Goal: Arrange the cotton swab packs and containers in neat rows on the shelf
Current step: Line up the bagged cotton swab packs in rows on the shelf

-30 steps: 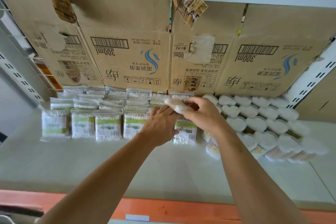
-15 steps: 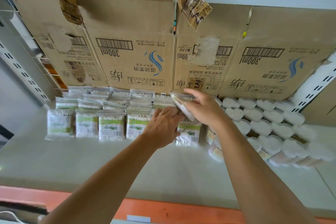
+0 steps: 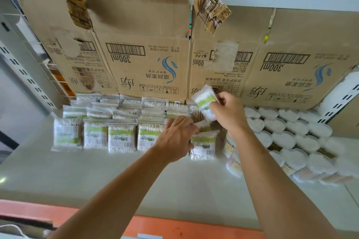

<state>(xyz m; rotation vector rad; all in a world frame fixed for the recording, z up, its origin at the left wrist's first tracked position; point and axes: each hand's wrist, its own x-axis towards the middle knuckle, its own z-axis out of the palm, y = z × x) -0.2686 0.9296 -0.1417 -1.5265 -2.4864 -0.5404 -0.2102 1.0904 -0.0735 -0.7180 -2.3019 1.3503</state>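
A cotton swab pack (image 3: 205, 103) is lifted above the back rows of packs (image 3: 120, 122), pinched in the fingers of the right hand (image 3: 229, 114). The left hand (image 3: 174, 137), fingers loosely spread, rests on the front-row packs on the shelf (image 3: 97, 170). Round containers (image 3: 287, 134) stand to the right, cardboard boxes (image 3: 147, 60) behind.

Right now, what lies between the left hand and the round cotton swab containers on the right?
In the head view, one front-row cotton swab pack stands between the left hand and the round containers; the right forearm crosses above.
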